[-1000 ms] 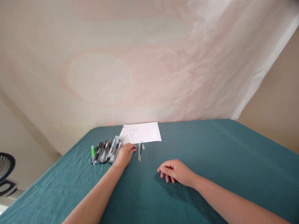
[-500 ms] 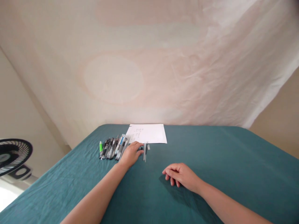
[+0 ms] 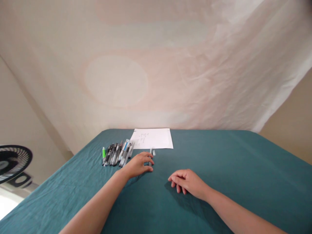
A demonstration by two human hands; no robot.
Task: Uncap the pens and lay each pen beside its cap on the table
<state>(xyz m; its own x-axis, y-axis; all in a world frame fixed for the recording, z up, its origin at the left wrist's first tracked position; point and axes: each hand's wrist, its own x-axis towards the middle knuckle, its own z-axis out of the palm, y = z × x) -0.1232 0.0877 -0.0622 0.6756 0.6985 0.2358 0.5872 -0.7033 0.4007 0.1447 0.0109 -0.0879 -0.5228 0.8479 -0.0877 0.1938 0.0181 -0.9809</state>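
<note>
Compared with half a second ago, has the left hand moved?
Yes: right and nearer the wearer, judged against the white paper. In this view, the left hand now partly covers the thin grey strip.

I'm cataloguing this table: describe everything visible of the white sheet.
The white sheet looks like paper, lying flat at the far edge of the teal tablecloth, beyond the left hand. Small marks like writing, unreadable, sit on its left half. Pens lie by its near left corner; contact is unclear.
</note>
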